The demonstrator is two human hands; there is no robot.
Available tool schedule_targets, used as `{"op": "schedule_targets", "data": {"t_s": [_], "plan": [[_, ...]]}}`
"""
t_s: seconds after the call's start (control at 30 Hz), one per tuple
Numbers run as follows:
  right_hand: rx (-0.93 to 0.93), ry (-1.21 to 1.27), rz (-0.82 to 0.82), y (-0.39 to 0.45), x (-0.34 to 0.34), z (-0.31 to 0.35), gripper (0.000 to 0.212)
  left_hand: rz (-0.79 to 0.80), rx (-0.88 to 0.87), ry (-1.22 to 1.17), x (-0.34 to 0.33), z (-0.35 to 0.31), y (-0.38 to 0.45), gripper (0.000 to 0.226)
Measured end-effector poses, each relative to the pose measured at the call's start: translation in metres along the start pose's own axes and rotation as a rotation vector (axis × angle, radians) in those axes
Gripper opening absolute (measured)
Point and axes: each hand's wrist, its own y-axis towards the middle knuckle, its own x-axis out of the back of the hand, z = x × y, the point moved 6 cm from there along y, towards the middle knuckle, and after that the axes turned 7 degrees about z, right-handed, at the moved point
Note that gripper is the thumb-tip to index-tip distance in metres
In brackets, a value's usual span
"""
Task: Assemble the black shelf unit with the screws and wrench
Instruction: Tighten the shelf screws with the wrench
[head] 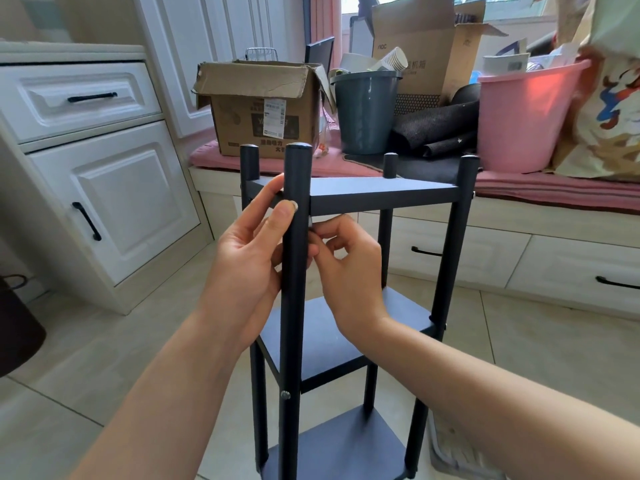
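Head view. Black three-tier shelf unit (381,197) with round metal posts, upright on beige tiled floor (104,358), just in front of a window seat with pink cushion (554,192). Top board level, middle board (311,337) and bottom board below it.

Near front post (294,271): upright, nearest the camera, silver screw head (285,395) showing low on it at the middle board's level.

Left hand (247,268): wrapped round the near front post just under the top board, thumb pressed on the post's front, fingers (268,190) reaching behind to the board's edge.

Right hand (346,268): fingers curled, pinching a small silver metal piece (310,223) against the post's right side under the top board; screw or wrench, cannot tell.

On the window seat: open brown cardboard box (263,109), grey plastic bucket (365,112) holding paper cups, pink plastic tub (523,116), dark folded fabric (436,129).

Left: white panelled cabinet (100,168) with black handles.
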Motion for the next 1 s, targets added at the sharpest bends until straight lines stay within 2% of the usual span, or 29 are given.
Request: {"op": "schedule_targets", "data": {"t_s": [0.33, 0.73, 0.87, 1.0], "plan": [[-0.119, 0.114, -0.002, 0.011, -0.012, -0.008, 0.005, 0.007, 0.022, 0.025, 0.006, -0.001, 0.002, 0.029], [-0.003, -0.045, 0.076, -0.006, 0.037, -0.002, 0.008, -0.039, 0.033, 0.004, 0.021, -0.005, 0.004, 0.043], [0.028, -0.108, 0.007, -0.003, 0.069, 0.004, 0.011, -0.071, 0.019, 0.033, 0.037, -0.006, 0.005, 0.047], [0.061, -0.298, -0.052, 0.010, 0.105, 0.012, 0.020, -0.135, -0.024, 0.135, 0.055, -0.003, 0.006, 0.033]]}}
